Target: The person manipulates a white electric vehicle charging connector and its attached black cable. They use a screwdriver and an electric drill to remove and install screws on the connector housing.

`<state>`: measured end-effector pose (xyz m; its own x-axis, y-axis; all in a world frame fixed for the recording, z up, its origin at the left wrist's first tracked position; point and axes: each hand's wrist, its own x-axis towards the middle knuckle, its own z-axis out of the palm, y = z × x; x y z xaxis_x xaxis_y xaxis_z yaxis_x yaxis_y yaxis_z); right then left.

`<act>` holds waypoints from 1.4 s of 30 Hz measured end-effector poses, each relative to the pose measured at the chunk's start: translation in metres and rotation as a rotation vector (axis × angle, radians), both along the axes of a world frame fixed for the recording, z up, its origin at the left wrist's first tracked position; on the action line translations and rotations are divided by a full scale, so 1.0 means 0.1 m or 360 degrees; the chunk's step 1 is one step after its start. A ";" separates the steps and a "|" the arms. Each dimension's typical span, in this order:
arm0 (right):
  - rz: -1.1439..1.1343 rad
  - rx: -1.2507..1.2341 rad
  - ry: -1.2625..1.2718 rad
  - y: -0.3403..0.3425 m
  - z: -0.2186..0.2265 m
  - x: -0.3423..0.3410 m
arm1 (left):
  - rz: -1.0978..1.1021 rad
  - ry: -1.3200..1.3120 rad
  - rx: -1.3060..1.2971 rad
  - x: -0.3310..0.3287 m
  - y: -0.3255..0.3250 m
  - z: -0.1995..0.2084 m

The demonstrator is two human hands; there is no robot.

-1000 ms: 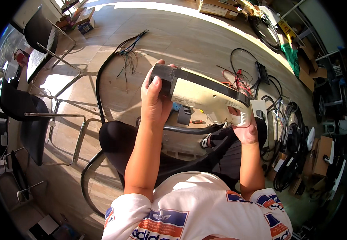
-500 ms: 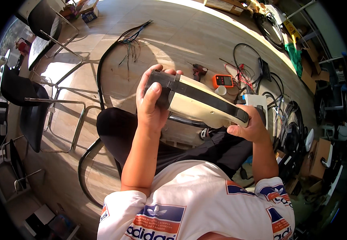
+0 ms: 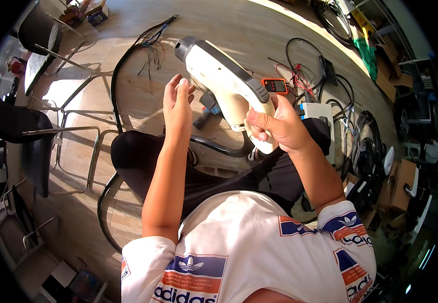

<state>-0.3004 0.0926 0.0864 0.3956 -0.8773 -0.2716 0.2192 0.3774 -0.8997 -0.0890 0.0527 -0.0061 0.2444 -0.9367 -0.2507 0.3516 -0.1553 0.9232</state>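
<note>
My right hand (image 3: 275, 127) grips the handle of a large cream-and-grey plug-shaped connector (image 3: 224, 83), an electric vehicle charging handle, with its round dark nose tilted up and to the left. My left hand (image 3: 178, 107) is raised beside it, fingers together and straight, holding nothing and just clear of the connector's body. A thick black cable (image 3: 219, 148) runs from under the handle across my dark trousers.
A long black cable with bared wire ends (image 3: 148, 38) loops over the wooden floor. An orange multimeter (image 3: 274, 86) with red leads lies to the right, beside a white box (image 3: 319, 112). Black metal-framed chairs (image 3: 32, 136) stand left; clutter and cartons crowd the right.
My left hand has let go of the connector's front end and now hovers beside it. My right hand has swung the connector upright, nose pointing up-left.
</note>
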 end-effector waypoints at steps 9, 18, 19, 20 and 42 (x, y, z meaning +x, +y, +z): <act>-0.0222 0.0184 -0.0467 -0.49 -0.12 -0.09 | -0.1243 -0.0615 -0.0308 -0.49 0.77 -0.59; -0.0649 0.0504 -0.0810 -1.55 -0.35 -0.19 | -0.0791 -0.0931 -0.0361 -0.67 0.41 -0.58; -0.0735 0.0564 -0.0834 -1.68 -0.42 -0.20 | -0.0803 -0.1058 -0.0335 -0.63 0.35 -0.50; -0.0821 0.0615 -0.0859 -1.81 -0.47 -0.24 | -0.0825 -0.1141 -0.0386 -0.60 0.27 -0.47; 0.0207 0.0357 0.2302 -0.97 -5.01 -0.86 | -0.0789 -0.1201 0.0377 0.25 -1.33 -0.05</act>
<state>-0.3865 -0.0043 -0.4145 -0.2621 -0.7444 -0.6142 -0.8475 0.4819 -0.2224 -0.0641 -0.0800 -0.0111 0.0063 -0.9223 -0.3865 -0.4849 -0.3408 0.8054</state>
